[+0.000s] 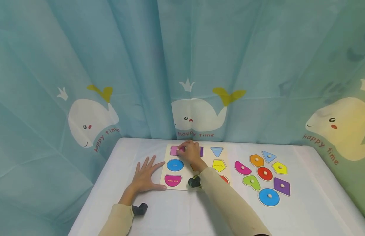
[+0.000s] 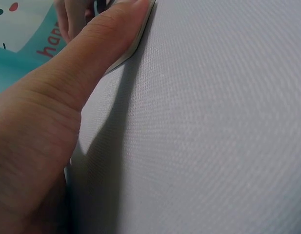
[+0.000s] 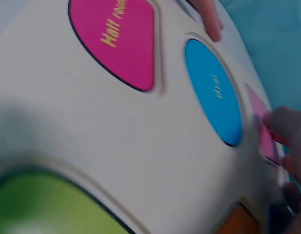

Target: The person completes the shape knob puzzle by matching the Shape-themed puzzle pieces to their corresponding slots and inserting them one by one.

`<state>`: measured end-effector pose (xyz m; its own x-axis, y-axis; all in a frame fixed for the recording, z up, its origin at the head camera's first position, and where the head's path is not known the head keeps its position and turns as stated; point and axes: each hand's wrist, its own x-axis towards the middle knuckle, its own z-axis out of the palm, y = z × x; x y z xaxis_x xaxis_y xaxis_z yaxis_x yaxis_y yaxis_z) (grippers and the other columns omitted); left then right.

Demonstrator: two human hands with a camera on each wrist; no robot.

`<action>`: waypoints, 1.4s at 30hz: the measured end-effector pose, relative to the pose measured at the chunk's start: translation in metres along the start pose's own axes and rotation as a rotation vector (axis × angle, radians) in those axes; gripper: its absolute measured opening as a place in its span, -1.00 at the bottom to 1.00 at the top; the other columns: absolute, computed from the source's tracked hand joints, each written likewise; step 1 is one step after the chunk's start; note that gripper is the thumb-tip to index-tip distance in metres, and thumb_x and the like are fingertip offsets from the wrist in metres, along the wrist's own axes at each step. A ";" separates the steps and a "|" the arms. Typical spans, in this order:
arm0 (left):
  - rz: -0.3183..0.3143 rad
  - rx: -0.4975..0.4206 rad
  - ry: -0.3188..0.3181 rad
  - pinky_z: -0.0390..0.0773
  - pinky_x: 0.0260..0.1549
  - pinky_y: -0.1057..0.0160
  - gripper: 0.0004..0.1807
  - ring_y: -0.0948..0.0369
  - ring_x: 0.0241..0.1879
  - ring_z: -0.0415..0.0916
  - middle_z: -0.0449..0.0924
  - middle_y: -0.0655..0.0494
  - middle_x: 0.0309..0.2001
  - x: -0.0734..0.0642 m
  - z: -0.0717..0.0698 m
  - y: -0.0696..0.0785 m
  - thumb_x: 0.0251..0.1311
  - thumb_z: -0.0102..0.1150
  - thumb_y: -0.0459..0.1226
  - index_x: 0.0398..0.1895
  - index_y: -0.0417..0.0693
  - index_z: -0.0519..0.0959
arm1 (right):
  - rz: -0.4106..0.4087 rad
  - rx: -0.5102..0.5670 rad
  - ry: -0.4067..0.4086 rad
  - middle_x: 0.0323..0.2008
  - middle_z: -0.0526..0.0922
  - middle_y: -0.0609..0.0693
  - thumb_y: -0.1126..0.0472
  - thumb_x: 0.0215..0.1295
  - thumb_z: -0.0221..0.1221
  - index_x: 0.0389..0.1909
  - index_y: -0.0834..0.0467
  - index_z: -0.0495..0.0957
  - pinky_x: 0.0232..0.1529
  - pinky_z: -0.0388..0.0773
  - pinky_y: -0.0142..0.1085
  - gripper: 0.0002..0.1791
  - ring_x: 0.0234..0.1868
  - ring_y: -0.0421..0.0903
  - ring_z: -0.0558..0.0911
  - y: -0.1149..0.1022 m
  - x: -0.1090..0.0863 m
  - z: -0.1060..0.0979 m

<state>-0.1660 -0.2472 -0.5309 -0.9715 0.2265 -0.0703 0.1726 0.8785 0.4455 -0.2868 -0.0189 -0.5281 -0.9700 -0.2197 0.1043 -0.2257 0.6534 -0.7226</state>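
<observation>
A shape puzzle board (image 1: 184, 177) with coloured printed shapes lies on the white table. My right hand (image 1: 192, 153) reaches across it and pinches the small knob of a pink rectangular puzzle piece (image 1: 173, 150) at the board's far left corner. In the right wrist view the fingertips touch the pink piece (image 3: 258, 103), beyond the blue oval slot (image 3: 213, 90); whether it lies fully flat is unclear. My left hand (image 1: 145, 177) rests on the table with fingers spread, its thumb and fingertips against the board's left edge. The right forearm hides part of the board.
Right of the board lie several knobbed pieces, among them a magenta half round (image 1: 240, 169), a red circle (image 1: 264, 176), a purple square (image 1: 281, 187) and a blue oval (image 1: 268, 199). A teal whale-print curtain (image 1: 141, 65) hangs behind the table (image 1: 176, 213).
</observation>
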 end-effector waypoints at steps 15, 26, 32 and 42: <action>0.011 0.015 0.002 -0.35 0.39 -0.52 0.17 -0.30 0.60 -0.28 -0.08 -0.18 0.64 0.002 0.001 -0.003 -0.22 0.50 0.34 0.55 0.21 0.32 | -0.281 -0.029 -0.192 -0.06 0.70 0.14 0.21 0.34 0.36 0.00 0.21 0.70 0.03 0.63 -0.07 -0.73 -0.08 0.13 0.65 0.013 -0.016 -0.073; 0.017 -0.004 -0.001 -0.39 0.39 -0.51 0.17 -0.31 0.59 -0.31 -0.10 -0.20 0.64 0.004 0.001 -0.002 -0.20 0.50 0.33 0.56 0.19 0.31 | -0.342 -0.094 -0.173 -0.03 0.75 0.10 0.22 0.36 0.35 0.00 0.25 0.71 0.01 0.66 0.03 -0.74 -0.09 0.09 0.68 0.039 -0.039 -0.143; 0.030 0.002 -0.003 -0.38 0.39 -0.52 0.16 -0.31 0.59 -0.30 -0.09 -0.21 0.64 0.004 0.001 -0.002 -0.19 0.49 0.33 0.56 0.20 0.31 | -0.344 -0.076 -0.098 -0.01 0.74 0.10 0.23 0.34 0.36 0.02 0.23 0.70 -0.03 0.67 0.01 -0.72 -0.10 0.07 0.69 0.054 -0.052 -0.178; 0.043 0.000 0.008 -0.37 0.39 -0.52 0.15 -0.32 0.59 -0.29 -0.08 -0.23 0.63 0.004 -0.002 -0.002 -0.18 0.51 0.30 0.55 0.18 0.31 | -0.251 -0.077 0.024 0.04 0.72 0.18 0.25 0.34 0.37 0.07 0.23 0.67 -0.04 0.67 0.09 -0.68 -0.06 0.15 0.68 0.083 -0.076 -0.226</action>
<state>-0.1710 -0.2489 -0.5304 -0.9644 0.2606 -0.0445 0.2140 0.8682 0.4477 -0.2522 0.2159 -0.4410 -0.8846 -0.3652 0.2902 -0.4646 0.6341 -0.6181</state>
